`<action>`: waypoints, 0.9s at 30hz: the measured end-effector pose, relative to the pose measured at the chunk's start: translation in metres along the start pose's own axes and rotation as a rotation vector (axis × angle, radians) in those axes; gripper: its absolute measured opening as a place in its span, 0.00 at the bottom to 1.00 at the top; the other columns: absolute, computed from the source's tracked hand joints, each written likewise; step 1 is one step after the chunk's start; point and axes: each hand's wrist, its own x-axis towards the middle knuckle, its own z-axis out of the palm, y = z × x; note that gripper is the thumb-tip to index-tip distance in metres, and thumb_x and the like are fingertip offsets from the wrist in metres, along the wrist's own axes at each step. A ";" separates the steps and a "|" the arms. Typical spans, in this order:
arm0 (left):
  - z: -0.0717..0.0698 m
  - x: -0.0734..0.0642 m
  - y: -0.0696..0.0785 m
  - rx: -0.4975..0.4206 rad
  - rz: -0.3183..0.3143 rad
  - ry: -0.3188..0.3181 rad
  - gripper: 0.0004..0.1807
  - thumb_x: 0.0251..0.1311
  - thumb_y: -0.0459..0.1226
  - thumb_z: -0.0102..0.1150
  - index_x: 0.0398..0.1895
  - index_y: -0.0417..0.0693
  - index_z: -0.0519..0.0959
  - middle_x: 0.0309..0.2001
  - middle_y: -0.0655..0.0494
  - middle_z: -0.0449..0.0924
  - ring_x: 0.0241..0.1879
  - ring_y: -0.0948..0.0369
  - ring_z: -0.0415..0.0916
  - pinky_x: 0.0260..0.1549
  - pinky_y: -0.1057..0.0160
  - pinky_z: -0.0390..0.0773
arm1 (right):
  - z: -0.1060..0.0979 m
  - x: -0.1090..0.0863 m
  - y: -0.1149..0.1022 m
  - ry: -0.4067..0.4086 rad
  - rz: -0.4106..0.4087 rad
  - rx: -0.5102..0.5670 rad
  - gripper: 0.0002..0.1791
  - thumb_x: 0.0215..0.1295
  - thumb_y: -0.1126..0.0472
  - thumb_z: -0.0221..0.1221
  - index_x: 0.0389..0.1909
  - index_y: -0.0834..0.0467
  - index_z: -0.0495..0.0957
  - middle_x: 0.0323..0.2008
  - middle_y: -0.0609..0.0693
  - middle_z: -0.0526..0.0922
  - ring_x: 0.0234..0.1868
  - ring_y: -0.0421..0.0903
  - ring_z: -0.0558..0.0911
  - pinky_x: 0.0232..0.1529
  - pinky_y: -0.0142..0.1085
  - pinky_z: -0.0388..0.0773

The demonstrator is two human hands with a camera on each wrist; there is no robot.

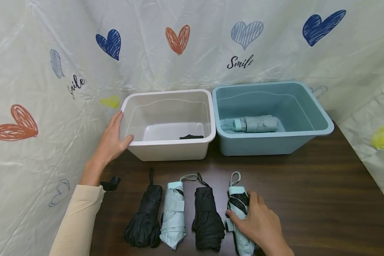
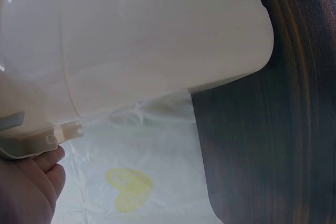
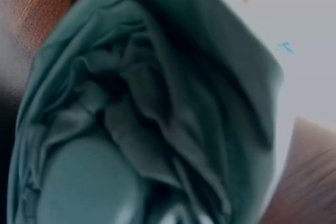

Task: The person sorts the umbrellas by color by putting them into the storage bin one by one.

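Observation:
In the head view my left hand (image 1: 112, 140) grips the near left corner of a white plastic bin (image 1: 171, 151), thumb on the front rim and fingers along the side. The left wrist view shows fingertips (image 2: 55, 174) at the rim's lip. My right hand (image 1: 264, 222) holds a folded pale blue umbrella (image 1: 238, 204) between thumb and fingers, at the right end of a row. Its gathered cloth (image 3: 147, 103) fills the right wrist view, blurred. Left of it lie a black umbrella (image 1: 207, 218), another pale blue umbrella (image 1: 174, 213) and a second black umbrella (image 1: 145, 217).
A blue bin (image 1: 259, 145) stands right beside the white one, with a pale blue umbrella (image 1: 260, 123) lying inside. A dark item (image 1: 191, 136) shows partly in the white bin. Behind the dark wooden table (image 1: 323, 188) hangs a white sheet (image 1: 140, 46) printed with hearts.

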 end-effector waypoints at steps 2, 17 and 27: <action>0.000 0.000 0.000 -0.003 -0.001 0.000 0.51 0.64 0.44 0.59 0.85 0.36 0.48 0.85 0.37 0.47 0.83 0.35 0.51 0.77 0.29 0.56 | 0.000 0.000 0.001 0.006 -0.002 0.008 0.57 0.53 0.28 0.72 0.67 0.70 0.68 0.47 0.63 0.83 0.30 0.50 0.81 0.25 0.43 0.72; 0.001 0.000 0.000 -0.016 0.003 -0.002 0.51 0.63 0.43 0.59 0.85 0.36 0.48 0.86 0.38 0.47 0.83 0.35 0.51 0.78 0.30 0.56 | -0.010 0.003 0.016 0.026 -0.019 0.045 0.51 0.54 0.35 0.73 0.68 0.66 0.71 0.44 0.58 0.89 0.32 0.50 0.85 0.26 0.45 0.74; 0.001 0.001 0.000 -0.015 -0.006 -0.007 0.51 0.63 0.43 0.58 0.85 0.37 0.47 0.86 0.38 0.46 0.83 0.35 0.51 0.78 0.29 0.56 | -0.033 0.013 0.028 0.024 -0.058 0.099 0.51 0.57 0.37 0.72 0.70 0.66 0.67 0.49 0.64 0.88 0.36 0.51 0.86 0.27 0.44 0.75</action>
